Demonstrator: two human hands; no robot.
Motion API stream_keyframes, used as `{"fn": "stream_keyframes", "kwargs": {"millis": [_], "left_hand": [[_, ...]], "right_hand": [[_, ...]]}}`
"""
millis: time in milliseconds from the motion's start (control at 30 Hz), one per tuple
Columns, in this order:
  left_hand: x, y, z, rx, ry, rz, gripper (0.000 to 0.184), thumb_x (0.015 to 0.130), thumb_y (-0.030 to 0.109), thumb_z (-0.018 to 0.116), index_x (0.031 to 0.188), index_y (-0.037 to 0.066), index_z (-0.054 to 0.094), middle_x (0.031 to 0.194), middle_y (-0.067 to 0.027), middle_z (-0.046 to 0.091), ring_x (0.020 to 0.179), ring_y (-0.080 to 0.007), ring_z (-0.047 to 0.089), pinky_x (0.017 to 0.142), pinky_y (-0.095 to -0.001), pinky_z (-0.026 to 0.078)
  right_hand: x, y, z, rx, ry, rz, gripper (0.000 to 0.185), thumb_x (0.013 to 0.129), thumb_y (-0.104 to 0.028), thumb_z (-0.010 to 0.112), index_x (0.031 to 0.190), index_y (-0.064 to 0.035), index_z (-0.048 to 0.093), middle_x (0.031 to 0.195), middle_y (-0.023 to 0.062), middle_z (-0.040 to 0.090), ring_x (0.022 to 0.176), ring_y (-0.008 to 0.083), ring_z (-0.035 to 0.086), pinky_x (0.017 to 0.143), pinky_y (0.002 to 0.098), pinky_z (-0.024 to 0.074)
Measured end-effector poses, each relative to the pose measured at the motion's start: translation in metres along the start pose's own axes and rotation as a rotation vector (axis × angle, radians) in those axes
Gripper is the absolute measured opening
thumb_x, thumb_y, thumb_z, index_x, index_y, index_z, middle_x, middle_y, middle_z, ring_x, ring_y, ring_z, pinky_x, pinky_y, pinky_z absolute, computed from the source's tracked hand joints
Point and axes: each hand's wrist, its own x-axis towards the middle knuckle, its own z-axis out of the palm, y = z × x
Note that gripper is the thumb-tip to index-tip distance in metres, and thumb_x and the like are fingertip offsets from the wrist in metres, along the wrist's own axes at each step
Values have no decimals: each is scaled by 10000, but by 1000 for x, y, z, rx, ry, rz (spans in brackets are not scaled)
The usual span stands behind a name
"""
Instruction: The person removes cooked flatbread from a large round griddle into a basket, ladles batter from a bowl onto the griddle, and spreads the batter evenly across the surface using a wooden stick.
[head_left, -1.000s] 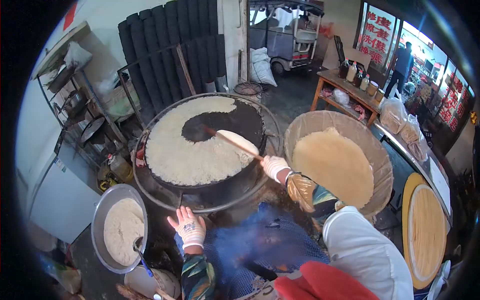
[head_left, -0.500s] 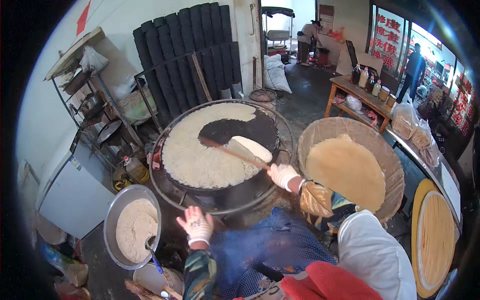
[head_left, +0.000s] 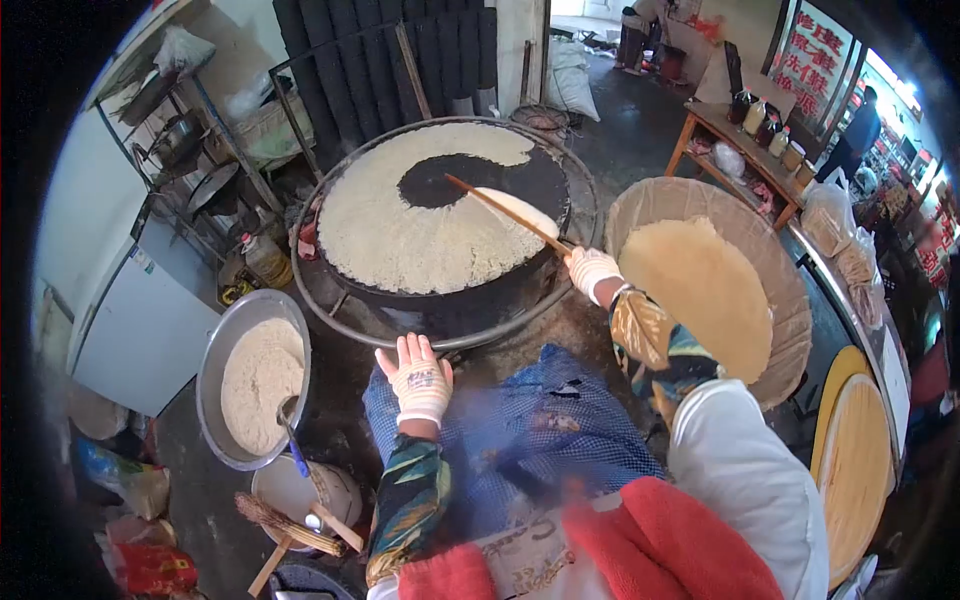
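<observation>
My right hand point(head_left: 594, 272), in a white glove with bare fingers, grips the end of a long wooden spreader point(head_left: 510, 216). The spreader reaches left across a large round black griddle point(head_left: 425, 187). Pale batter point(head_left: 400, 240) covers much of the griddle in a ring, leaving a dark bare patch in the middle and right. Beside the spreader lies a smooth whiter mass of batter point(head_left: 530, 211). My left hand point(head_left: 420, 384), also gloved, is open with fingers stretched at the near side of the metal hoop point(head_left: 490, 338) around the griddle; whether it touches is unclear.
A lined basket point(head_left: 790, 330) holding a flat tan round stands right of the griddle. At left is a metal bowl point(head_left: 212, 380) of thick batter with a ladle point(head_left: 292, 436). A bucket point(head_left: 345, 490) and brush point(head_left: 285, 525) are below. A bottle-laden table point(head_left: 705, 115) stands behind; two people are far off.
The view has tipped downward. The spreader has swung so its far tip points farther away, over the bare patch. My left hand's fingers have come up to the hoop.
</observation>
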Motion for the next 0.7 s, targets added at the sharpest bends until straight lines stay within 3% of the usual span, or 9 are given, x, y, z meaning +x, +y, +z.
{"fn": "stream_keyframes", "kwargs": {"millis": [100, 200, 267, 400, 533, 600, 633, 667, 700], "left_hand": [[-1, -6, -2, 19, -7, -14, 583, 793, 354, 562, 1249, -5, 518, 1341, -171, 476, 1299, -328, 383, 1076, -652, 84], [2, -7, -10, 19, -86, -93, 588, 817, 344, 550, 1299, 14, 472, 1375, -162, 449, 1320, -327, 358, 1085, -639, 66], [2, -14, -3, 37, -53, -86, 581, 821, 347, 550, 1295, 18, 477, 1374, -158, 454, 1317, -325, 364, 1086, -637, 68], [1, -26, 0, 25, 3, -87, 588, 780, 333, 579, 1261, 1, 513, 1341, -162, 485, 1292, -332, 399, 1075, -653, 82], [0, -38, 12, 24, 61, -128, 586, 775, 305, 587, 1274, 12, 493, 1366, -159, 456, 1305, -325, 379, 1071, -661, 79], [4, -45, 10, 41, 23, -172, 578, 781, 301, 580, 1286, 34, 491, 1383, -137, 445, 1310, -313, 372, 1074, -653, 91], [5, -50, 17, 70, 19, -192, 573, 786, 305, 573, 1294, 53, 490, 1384, -121, 446, 1312, -301, 367, 1073, -650, 102], [7, -53, 17, 75, 20, -211, 573, 786, 305, 573, 1294, 53, 490, 1384, -121, 446, 1312, -301, 367, 1073, -650, 102], [7, -57, 16, 71, 7, -221, 572, 786, 312, 571, 1290, 52, 495, 1380, -123, 451, 1312, -301, 367, 1071, -653, 103]], "right_hand": [[-9, -26, -5, 71, 42, -45, 390, 941, -354, 417, 984, -40, 645, 940, 207, 670, 875, 350, 654, 758, 455, 509], [-14, -23, 22, -56, -45, -267, 400, 941, -357, 416, 969, -5, 604, 871, 242, 662, 811, 361, 660, 711, 456, 518], [7, -10, 15, 30, 24, -44, 368, 937, -342, 438, 916, -35, 639, 852, 193, 678, 793, 335, 667, 701, 450, 519], [19, -12, -1, 9, 90, -98, 355, 944, -341, 435, 921, -48, 635, 825, 186, 676, 783, 339, 664, 703, 445, 520], [-32, -23, 4, -101, 34, -415, 375, 942, -346, 407, 976, -17, 584, 791, 209, 657, 777, 362, 651, 741, 465, 511], [-14, -3, 19, -86, -128, -109, 381, 951, -335, 393, 967, -11, 593, 843, 219, 664, 817, 361, 653, 760, 460, 509], [8, 26, 36, -133, -34, -218, 395, 951, -339, 394, 955, -7, 608, 887, 230, 665, 851, 363, 653, 773, 463, 507], [0, 20, 16, -32, 74, -51, 392, 949, -351, 404, 934, -16, 607, 875, 222, 666, 830, 371, 651, 759, 472, 502], [-6, 10, 2, -23, 56, -70, 384, 947, -356, 409, 946, -23, 601, 877, 224, 664, 835, 371, 649, 760, 474, 498]]}}
